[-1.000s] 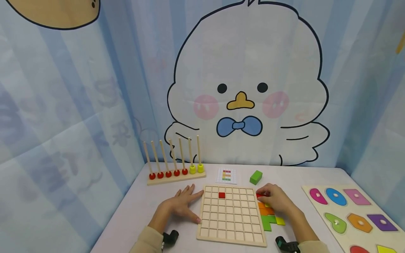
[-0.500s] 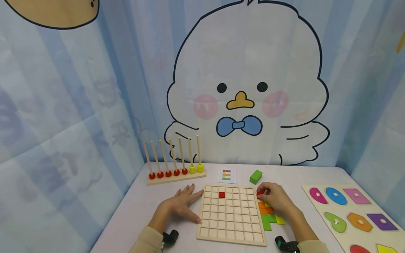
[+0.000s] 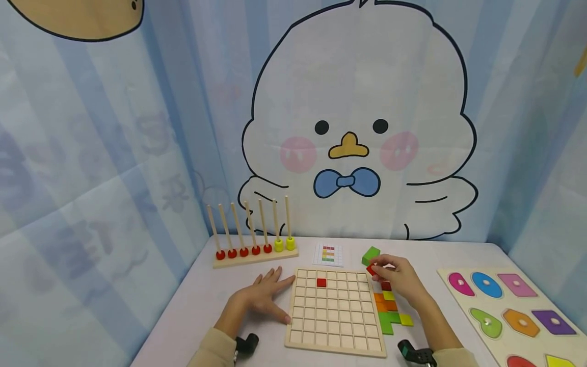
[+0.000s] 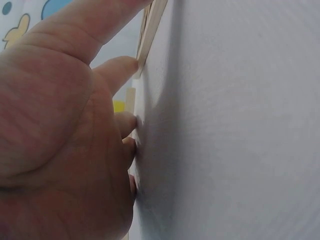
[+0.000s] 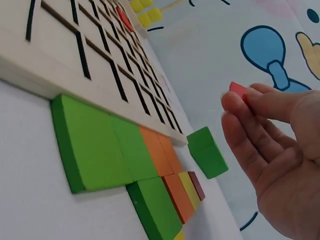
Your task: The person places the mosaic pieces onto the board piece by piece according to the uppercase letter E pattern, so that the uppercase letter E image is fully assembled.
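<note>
A wooden grid board point(image 3: 337, 316) lies on the table with one red tile point(image 3: 321, 283) in a square of its second row. Spread fingers of my left hand point(image 3: 262, 298) rest on the table, with thumb and index fingertip touching the board's left edge. Above the table past the board's right edge, my right hand point(image 3: 401, 280) pinches a red square tile point(image 5: 237, 89) between thumb and fingers. Below that hand, green tiles point(image 5: 92, 145), orange tiles point(image 3: 384, 302), yellow tiles point(image 3: 406, 319) and a dark red tile point(image 3: 387, 286) lie beside the board.
A green block point(image 3: 370, 255) sits behind the right hand. A printed pattern card point(image 3: 328, 255) lies behind the board. At the back left stands a peg rack point(image 3: 256, 258) with red and yellow beads. A shape puzzle board point(image 3: 500, 300) lies on the right.
My right hand has lifted the red tile from beside the board and moved up and slightly back, uncovering the dark red and yellow tiles. The left hand stays in place.
</note>
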Demonstrator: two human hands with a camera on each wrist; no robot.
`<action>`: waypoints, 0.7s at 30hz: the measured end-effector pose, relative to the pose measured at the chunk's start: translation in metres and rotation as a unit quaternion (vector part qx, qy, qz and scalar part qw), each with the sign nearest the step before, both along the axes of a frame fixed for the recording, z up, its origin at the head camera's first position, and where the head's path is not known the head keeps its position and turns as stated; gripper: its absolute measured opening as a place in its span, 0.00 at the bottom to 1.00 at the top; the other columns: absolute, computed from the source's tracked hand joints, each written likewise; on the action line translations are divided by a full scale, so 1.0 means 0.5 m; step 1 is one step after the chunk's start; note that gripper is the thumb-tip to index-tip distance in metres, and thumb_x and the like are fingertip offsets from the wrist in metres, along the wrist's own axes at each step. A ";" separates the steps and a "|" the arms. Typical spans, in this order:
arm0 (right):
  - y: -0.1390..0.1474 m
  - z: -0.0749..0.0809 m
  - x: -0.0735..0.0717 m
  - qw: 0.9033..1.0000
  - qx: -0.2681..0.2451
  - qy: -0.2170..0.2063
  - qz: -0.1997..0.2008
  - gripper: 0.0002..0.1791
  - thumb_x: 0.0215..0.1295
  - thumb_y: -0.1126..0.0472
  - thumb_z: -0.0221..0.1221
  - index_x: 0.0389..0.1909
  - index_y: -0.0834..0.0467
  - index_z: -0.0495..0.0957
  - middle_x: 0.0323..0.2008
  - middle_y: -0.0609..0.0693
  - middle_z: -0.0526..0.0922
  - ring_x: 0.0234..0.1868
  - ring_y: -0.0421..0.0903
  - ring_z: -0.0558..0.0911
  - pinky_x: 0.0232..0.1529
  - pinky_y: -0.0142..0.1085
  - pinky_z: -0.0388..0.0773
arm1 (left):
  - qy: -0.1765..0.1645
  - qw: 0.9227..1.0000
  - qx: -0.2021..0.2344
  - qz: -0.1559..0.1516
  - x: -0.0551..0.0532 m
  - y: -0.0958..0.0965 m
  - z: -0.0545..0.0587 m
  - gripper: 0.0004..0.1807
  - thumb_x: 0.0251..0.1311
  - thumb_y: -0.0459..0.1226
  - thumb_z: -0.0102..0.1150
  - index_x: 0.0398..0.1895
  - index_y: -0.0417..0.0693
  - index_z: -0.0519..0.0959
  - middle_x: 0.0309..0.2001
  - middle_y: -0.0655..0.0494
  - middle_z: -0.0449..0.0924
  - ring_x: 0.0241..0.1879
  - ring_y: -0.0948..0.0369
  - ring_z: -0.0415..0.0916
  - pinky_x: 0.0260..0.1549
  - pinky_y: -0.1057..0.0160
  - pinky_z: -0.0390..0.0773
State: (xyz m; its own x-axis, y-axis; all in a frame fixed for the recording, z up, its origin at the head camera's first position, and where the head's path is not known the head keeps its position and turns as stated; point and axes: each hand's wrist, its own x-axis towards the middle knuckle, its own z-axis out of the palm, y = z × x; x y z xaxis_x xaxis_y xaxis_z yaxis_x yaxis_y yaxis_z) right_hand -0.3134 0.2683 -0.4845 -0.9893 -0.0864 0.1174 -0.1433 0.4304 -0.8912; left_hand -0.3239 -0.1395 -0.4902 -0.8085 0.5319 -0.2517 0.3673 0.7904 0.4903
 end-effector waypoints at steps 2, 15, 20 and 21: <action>-0.005 0.006 0.001 1.000 -0.031 -0.002 0.008 0.19 0.75 0.56 0.62 0.58 0.64 0.80 0.46 0.60 0.82 0.41 0.51 0.89 0.46 0.31 0.87 | 0.001 1.000 0.000 0.000 -0.001 0.000 0.000 0.63 0.42 0.70 0.76 0.83 0.70 0.56 0.85 0.41 0.36 0.85 0.41 0.31 0.80 0.35 0.34; -0.059 0.028 0.013 0.996 -0.064 -0.002 0.060 0.21 0.74 0.64 0.61 0.64 0.68 0.75 0.50 0.62 0.80 0.49 0.61 0.89 0.51 0.34 0.87 | 0.003 1.000 0.000 0.003 -0.009 -0.002 -0.016 0.64 0.41 0.72 0.75 0.83 0.74 0.55 0.86 0.43 0.36 0.85 0.43 0.31 0.81 0.36 0.33; -0.075 0.018 0.004 0.996 -0.039 0.028 0.076 0.19 0.72 0.63 0.64 0.60 0.66 0.78 0.45 0.59 0.82 0.48 0.62 0.89 0.49 0.34 0.88 | 0.007 1.000 -0.001 0.002 -0.005 -0.001 -0.010 0.63 0.41 0.71 0.75 0.83 0.73 0.56 0.86 0.41 0.37 0.85 0.41 0.31 0.80 0.35 0.33; -0.080 0.016 0.003 0.996 -0.031 0.037 0.081 0.18 0.72 0.63 0.64 0.59 0.67 0.79 0.43 0.59 0.83 0.47 0.63 0.88 0.48 0.35 0.88 | 0.008 1.000 -0.002 0.003 -0.004 0.000 -0.008 0.63 0.42 0.70 0.76 0.83 0.71 0.56 0.85 0.41 0.37 0.85 0.42 0.32 0.80 0.35 0.34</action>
State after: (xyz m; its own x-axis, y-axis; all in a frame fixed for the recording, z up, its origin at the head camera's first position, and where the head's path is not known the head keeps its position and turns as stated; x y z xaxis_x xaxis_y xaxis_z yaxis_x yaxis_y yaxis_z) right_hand -0.3121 0.2285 -0.4763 -0.9512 -0.2344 0.2006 -0.2735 0.3400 -0.8998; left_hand -0.3258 -0.1395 -0.4941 -0.8156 0.5260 -0.2412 0.3705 0.7949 0.4805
